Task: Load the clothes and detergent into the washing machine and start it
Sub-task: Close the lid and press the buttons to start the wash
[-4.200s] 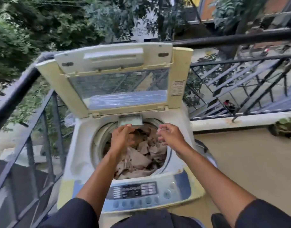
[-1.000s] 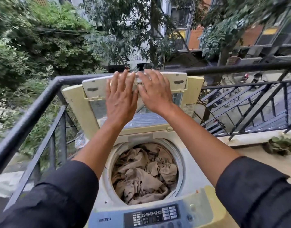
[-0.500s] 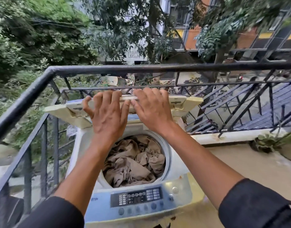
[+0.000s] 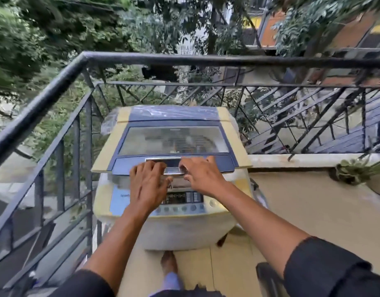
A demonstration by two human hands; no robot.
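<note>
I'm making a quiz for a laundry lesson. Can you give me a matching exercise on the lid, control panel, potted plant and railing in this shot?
1 lid
2 control panel
3 potted plant
4 railing

a on the ledge, right
b under both hands' fingers
c behind the washer
d front of the washer, below the hands

Pairs: 1-b, 2-d, 3-a, 4-c

Left grip (image 4: 149, 185) and right grip (image 4: 203, 175) seemingly flat.

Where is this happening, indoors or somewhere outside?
Most likely an open balcony of a home, above street level. A black metal railing wraps round the corner, trees and a neighbouring building stand beyond it, and a top-loading washing machine sits on the tiled floor.
</note>
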